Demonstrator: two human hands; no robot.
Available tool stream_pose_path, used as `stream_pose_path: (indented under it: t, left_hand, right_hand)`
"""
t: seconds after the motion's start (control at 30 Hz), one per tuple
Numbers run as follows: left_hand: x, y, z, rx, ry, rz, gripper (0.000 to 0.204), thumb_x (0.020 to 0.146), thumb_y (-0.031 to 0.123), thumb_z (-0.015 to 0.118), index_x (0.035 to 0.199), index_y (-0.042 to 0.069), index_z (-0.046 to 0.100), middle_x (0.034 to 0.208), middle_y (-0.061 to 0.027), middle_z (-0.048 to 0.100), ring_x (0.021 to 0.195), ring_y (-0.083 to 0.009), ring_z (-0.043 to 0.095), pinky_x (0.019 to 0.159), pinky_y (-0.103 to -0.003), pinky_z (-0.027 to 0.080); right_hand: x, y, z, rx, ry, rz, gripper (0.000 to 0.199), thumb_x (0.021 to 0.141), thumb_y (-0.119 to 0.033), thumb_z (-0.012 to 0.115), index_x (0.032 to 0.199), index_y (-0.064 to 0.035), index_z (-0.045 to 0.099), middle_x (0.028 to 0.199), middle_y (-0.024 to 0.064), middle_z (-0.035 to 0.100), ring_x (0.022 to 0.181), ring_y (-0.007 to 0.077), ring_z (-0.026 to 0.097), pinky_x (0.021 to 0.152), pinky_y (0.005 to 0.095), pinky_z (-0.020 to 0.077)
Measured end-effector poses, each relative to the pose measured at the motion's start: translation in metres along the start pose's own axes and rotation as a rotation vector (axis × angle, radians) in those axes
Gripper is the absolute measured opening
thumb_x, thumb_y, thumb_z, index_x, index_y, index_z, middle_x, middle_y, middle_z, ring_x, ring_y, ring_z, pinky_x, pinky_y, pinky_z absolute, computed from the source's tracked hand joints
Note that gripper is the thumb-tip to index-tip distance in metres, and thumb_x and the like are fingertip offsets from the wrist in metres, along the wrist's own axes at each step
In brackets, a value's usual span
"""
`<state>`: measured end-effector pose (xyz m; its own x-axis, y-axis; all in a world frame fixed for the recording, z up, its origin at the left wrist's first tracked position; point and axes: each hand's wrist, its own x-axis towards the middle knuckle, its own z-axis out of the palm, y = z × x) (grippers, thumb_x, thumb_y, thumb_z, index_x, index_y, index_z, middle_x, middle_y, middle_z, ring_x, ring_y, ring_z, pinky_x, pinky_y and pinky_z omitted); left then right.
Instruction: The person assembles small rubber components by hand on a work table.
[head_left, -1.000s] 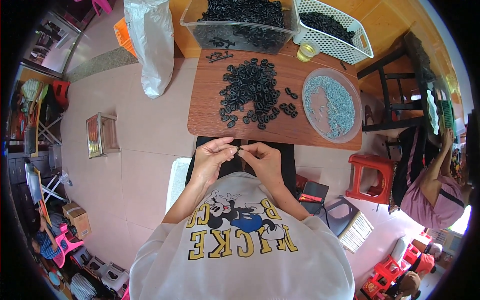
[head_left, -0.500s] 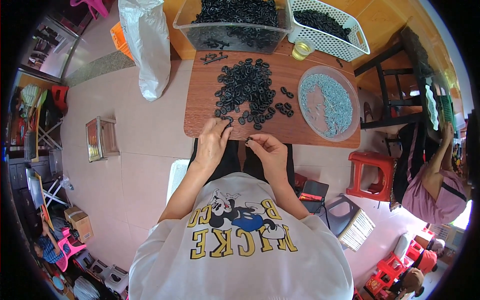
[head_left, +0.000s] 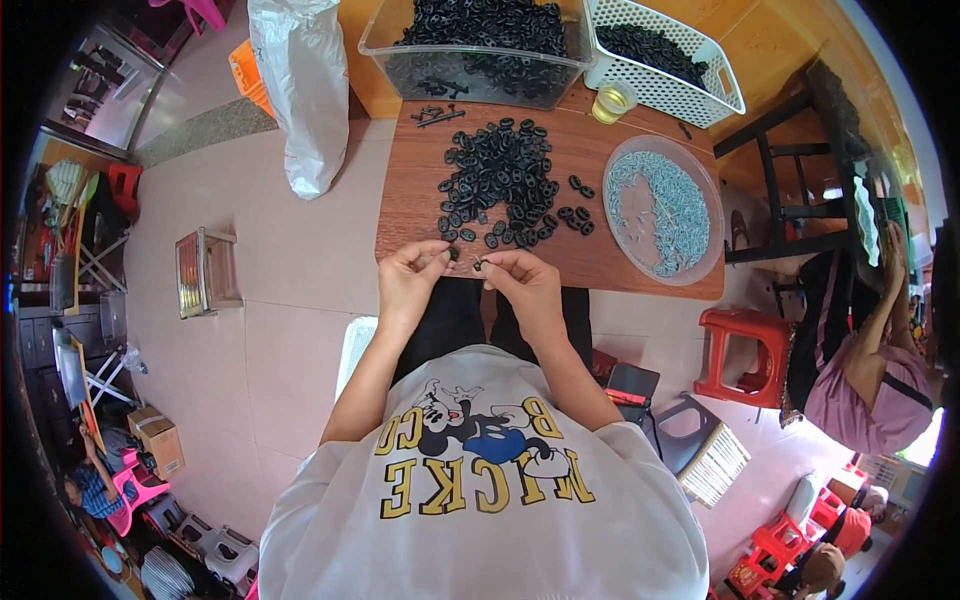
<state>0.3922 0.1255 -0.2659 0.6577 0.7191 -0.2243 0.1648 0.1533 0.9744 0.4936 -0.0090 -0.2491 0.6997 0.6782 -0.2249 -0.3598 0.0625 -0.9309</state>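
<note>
While both hands meet at the near edge of the brown wooden table [head_left: 610, 265], each pinches a small black plastic piece: left hand [head_left: 412, 282] closed on one [head_left: 452, 253], right hand [head_left: 522, 283] closed on another [head_left: 478, 266], the two pieces just apart. Directly beyond lies the heap of black ring-shaped parts [head_left: 500, 185]. To the right sits a round clear plate of pale blue-grey screws [head_left: 662, 208]. At the far edge stand a clear plastic bin [head_left: 478, 45] and a white perforated basket [head_left: 660, 55], both holding black parts.

Bare wooden table [head_left: 610, 265] strip before the hands, black-ring pile [head_left: 500, 185] blocking ahead, screw dish [head_left: 662, 208] right.
</note>
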Motion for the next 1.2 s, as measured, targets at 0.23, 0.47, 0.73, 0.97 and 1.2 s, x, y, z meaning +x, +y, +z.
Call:
stream_pose_path:
  t: [0.23, 0.47, 0.73, 0.97, 1.2]
  left_hand:
    - [-0.012, 0.01, -0.001, -0.893, -0.058, -0.433, 0.025, 0.084, -0.002, 0.059, 0.108, -0.003, 0.057, 0.091, -0.0143, 0.065, 0.084, -0.0211, 0.066, 0.075, -0.029, 0.057]
    - [-0.019, 0.015, 0.008, -0.899, -0.061, -0.412, 0.026, 0.085, 0.002, 0.061, 0.11, -0.002, 0.057, 0.092, -0.0121, 0.065, 0.082, -0.0181, 0.065, 0.074, -0.028, 0.056]
    - [-0.027, 0.016, 0.016, -0.74, -0.038, -0.263, 0.021, 0.083, 0.001, 0.063, 0.104, -0.004, 0.061, 0.091, -0.0121, 0.066, 0.08, -0.0168, 0.065, 0.073, -0.028, 0.056]
    - [-0.03, 0.012, 0.018, -0.507, -0.005, -0.11, 0.019, 0.081, -0.002, 0.064, 0.1, -0.005, 0.064, 0.09, -0.0126, 0.067, 0.077, -0.0151, 0.065, 0.073, -0.025, 0.054]
    - [-0.037, 0.012, 0.019, -0.439, -0.052, -0.023, 0.025, 0.077, -0.008, 0.067, 0.101, -0.004, 0.064, 0.091, -0.0105, 0.066, 0.077, -0.0111, 0.062, 0.075, -0.023, 0.052]
  right_hand:
    - [-0.002, -0.005, 0.008, -0.085, -0.046, -0.023, 0.011, 0.082, -0.005, 0.066, 0.092, 0.0005, 0.068, 0.08, 0.0003, 0.065, 0.069, 0.0037, 0.055, 0.062, 0.0169, 0.0435]
    - [-0.005, -0.007, 0.011, -0.175, 0.022, -0.059, 0.011, 0.081, -0.007, 0.068, 0.088, 0.001, 0.068, 0.074, -0.0003, 0.064, 0.064, 0.0027, 0.054, 0.058, 0.017, 0.0427]
    - [-0.008, -0.013, 0.01, -0.197, 0.038, -0.03, 0.011, 0.08, -0.005, 0.068, 0.089, 0.001, 0.068, 0.073, 0.0006, 0.065, 0.063, 0.0027, 0.053, 0.057, 0.0159, 0.0403]
    - [-0.008, -0.008, 0.009, -0.108, 0.041, -0.06, 0.019, 0.082, -0.002, 0.065, 0.1, 0.0004, 0.066, 0.08, 0.0011, 0.065, 0.069, 0.0035, 0.056, 0.062, 0.0171, 0.0435]
    - [-0.012, -0.007, 0.008, -0.299, -0.04, -0.153, 0.03, 0.085, 0.0, 0.06, 0.115, -0.0024, 0.062, 0.088, -0.0006, 0.06, 0.078, 0.0034, 0.052, 0.068, 0.0165, 0.0414]
